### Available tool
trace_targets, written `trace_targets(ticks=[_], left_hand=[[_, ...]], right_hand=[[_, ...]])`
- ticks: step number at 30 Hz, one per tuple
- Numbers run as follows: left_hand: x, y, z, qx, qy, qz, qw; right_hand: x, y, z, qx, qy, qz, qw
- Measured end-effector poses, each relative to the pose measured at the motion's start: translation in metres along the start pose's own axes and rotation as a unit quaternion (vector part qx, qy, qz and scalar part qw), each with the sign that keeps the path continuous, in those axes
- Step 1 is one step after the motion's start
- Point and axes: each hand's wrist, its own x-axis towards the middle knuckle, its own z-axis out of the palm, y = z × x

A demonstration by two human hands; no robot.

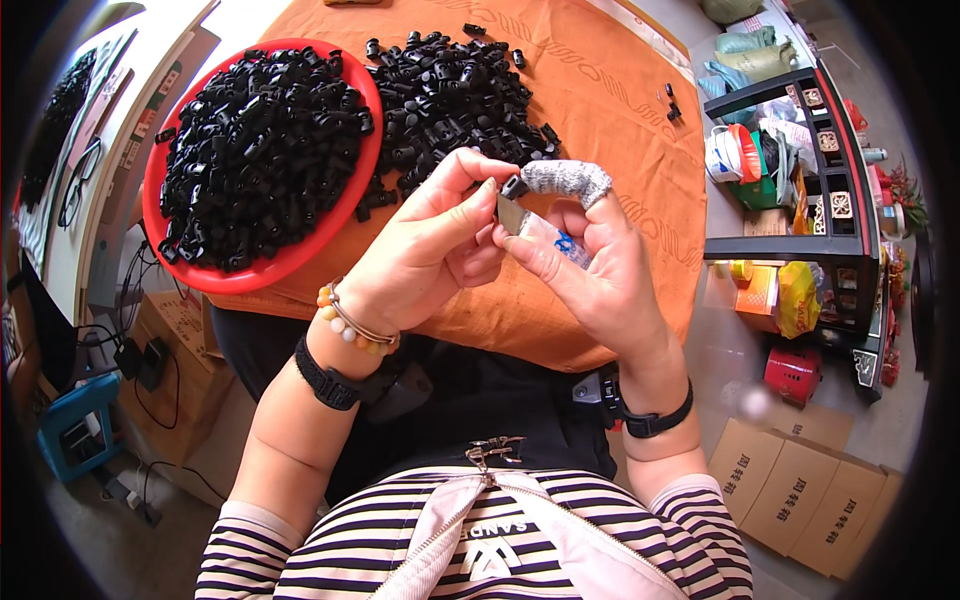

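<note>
Both forearms rise from the lower edge and lean inward, so the hands meet above the near part of a table draped in orange patterned cloth. The left hand has a narrow grip, thumb and index fingertips pinching a small black plastic piece, its other fingers curled. The right hand closes its grip around a flat metal blade with a white, blue-marked handle, thumb pressed along it; the index finger, in a grey knitted cover, arches over, its tip just beside the piece. Beyond lies a loose heap of similar black pieces; a round red plastic basin heaped with more stands left.
</note>
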Motion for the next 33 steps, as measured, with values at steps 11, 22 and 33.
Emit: trace_targets(ticks=[11,22,33], left_hand=[[0.000,0.002,-0.002,-0.008,0.017,-0.021,1.000],[0.000,0.001,0.000,-0.034,0.024,-0.011,0.999],[0.002,0.000,-0.001,-0.023,0.020,-0.006,1.000]], right_hand=[[0.004,-0.001,-0.009,-0.047,-0.026,0.014,0.998],[0.001,-0.012,-0.006,-0.076,0.013,0.022,0.997],[0.002,-0.011,-0.005,-0.084,-0.051,0.073,0.992]])
